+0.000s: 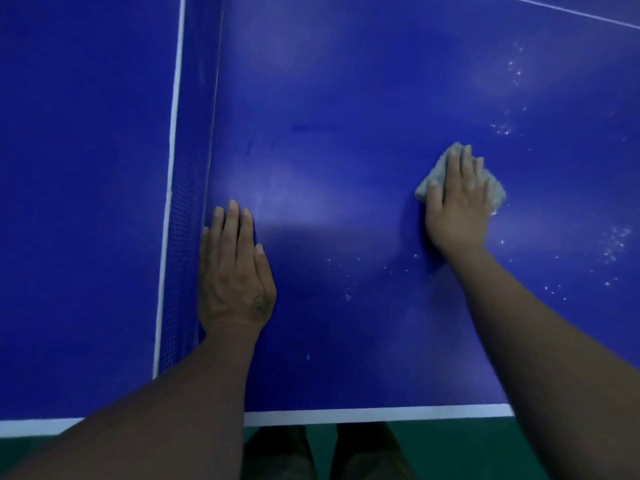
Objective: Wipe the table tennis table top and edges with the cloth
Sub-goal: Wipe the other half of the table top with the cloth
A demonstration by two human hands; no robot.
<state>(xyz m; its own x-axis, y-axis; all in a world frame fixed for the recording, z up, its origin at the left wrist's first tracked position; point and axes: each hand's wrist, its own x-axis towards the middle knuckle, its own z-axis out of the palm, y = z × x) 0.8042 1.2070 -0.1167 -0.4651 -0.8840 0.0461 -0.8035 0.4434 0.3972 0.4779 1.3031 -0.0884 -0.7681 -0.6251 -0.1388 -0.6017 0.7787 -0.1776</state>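
Right, biggest first. The table top (pixel 346 98) is blue and fills nearly the whole view. The person stands at its near side, with the white edge line (pixel 346 415) just in front of them. The net (pixel 187 220) runs away from them on the left.

The left hand (pixel 235 271) lies flat on the top, just beside the net, with its fingers straight and close together, holding nothing. It looks like a brace.

The right hand (pixel 457 209) is well out to the right and presses the cloth (pixel 495 194) onto the surface. Its fingers are laid straight over the cloth, not curled round it. The cloth is a grey bunched wad that sticks out past the fingertips and on both sides of the hand.

White specks (pixel 614 244) lie scattered right of the cloth, beyond it and nearer the person. My read is that this half is partly wiped at best, and the edges are not yet done.

To do the stroke well:
- Keep the palm flat and the pressure even, so the wad doesn't ride over the grit.
- Use overlapping passes in one direction and drag the specks toward the near edge rather than circling and spreading them.
- Spread the cloth wider under the hand, because bunched up it covers little.
- Keep the bracing hand off the net.

There is a pale sheen between the hands; I can't tell whether it is damp or glare.
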